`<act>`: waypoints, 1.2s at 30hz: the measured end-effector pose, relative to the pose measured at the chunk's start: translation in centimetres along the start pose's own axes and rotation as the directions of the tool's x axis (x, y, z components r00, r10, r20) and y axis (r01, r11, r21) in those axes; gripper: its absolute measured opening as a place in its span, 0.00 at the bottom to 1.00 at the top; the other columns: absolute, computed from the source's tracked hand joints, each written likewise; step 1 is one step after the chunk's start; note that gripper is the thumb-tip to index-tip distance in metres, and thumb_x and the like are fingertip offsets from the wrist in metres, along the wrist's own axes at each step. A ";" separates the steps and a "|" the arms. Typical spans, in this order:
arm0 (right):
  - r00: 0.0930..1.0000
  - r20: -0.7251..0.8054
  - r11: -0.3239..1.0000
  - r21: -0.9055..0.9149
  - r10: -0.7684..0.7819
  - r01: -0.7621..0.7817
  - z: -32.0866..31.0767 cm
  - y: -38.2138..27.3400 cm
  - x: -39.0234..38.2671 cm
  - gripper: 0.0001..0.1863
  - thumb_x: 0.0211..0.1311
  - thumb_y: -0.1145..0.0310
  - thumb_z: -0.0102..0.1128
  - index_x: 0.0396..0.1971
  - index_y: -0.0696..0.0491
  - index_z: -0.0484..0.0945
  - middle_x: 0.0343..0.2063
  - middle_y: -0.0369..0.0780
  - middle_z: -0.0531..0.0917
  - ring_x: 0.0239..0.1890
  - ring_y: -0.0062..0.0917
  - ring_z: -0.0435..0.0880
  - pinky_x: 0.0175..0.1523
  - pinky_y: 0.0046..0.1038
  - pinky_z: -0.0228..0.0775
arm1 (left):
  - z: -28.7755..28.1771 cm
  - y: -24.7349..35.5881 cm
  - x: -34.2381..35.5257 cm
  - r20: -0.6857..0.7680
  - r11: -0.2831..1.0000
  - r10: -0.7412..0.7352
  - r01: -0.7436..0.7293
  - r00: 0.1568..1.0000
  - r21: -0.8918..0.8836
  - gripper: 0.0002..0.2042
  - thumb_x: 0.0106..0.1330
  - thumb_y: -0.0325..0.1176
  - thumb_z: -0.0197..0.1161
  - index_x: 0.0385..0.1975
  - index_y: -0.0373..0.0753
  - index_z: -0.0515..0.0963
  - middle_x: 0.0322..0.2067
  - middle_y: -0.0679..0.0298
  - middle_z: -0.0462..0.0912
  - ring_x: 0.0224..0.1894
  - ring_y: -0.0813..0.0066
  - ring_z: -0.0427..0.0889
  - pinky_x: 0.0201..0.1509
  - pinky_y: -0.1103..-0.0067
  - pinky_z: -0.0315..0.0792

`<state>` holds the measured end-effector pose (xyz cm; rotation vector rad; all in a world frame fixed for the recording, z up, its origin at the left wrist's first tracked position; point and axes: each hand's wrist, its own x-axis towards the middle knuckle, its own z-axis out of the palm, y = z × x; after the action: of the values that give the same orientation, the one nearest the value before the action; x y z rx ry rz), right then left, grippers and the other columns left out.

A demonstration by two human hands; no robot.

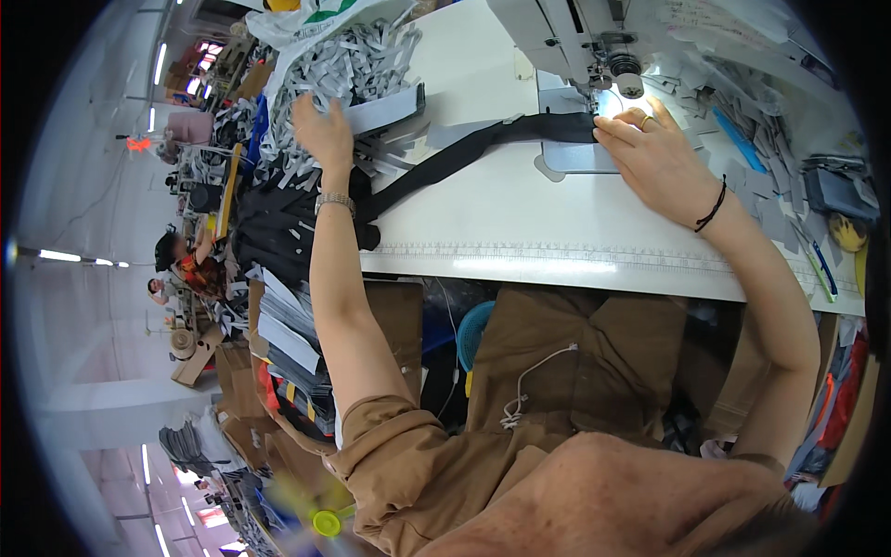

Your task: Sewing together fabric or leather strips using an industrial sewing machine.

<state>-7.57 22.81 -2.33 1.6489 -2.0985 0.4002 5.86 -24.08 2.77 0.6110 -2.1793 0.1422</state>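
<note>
A long black fabric strip [464,148] runs across the white table to the needle area of a sewing machine [580,56]. My right hand [661,162], wearing a ring and a dark cord bracelet, holds the strip's end beside the needle, its fingertips closed on the fabric. My left hand [323,135], with a metal watch on the wrist, hovers at a heap of narrow grey strips [357,60]. Its thumb and fingers look apart, though the fingertips are partly hidden. Next to it lies a pale grey folded fabric piece [382,110].
Black fabric [274,218] hangs over the table's left edge. A ruler tape [520,252] lines the front edge. Grey scraps, a blue tool [740,139] and a pen [822,269] lie at right. Stacked grey panels [288,334] stand below left. Other people work farther off.
</note>
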 end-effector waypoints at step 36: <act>0.999 -0.017 0.999 0.021 0.040 -0.040 -0.2 0.1 0.0 0.15 0.60 0.74 0.58 0.47 0.57 0.82 0.51 0.35 0.80 0.56 0.26 0.75 0.65 0.43 0.63 | -2.8 11.3 -3.1 0.046 0.844 0.358 -0.302 0.932 -0.443 0.05 0.59 0.26 0.68 0.33 0.35 0.84 0.40 0.60 0.87 0.40 0.62 0.84 0.48 0.72 0.76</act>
<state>-7.61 22.97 -2.16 1.6115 -2.1245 0.4484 4.08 -12.20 3.40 -0.0141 -2.3234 -0.2017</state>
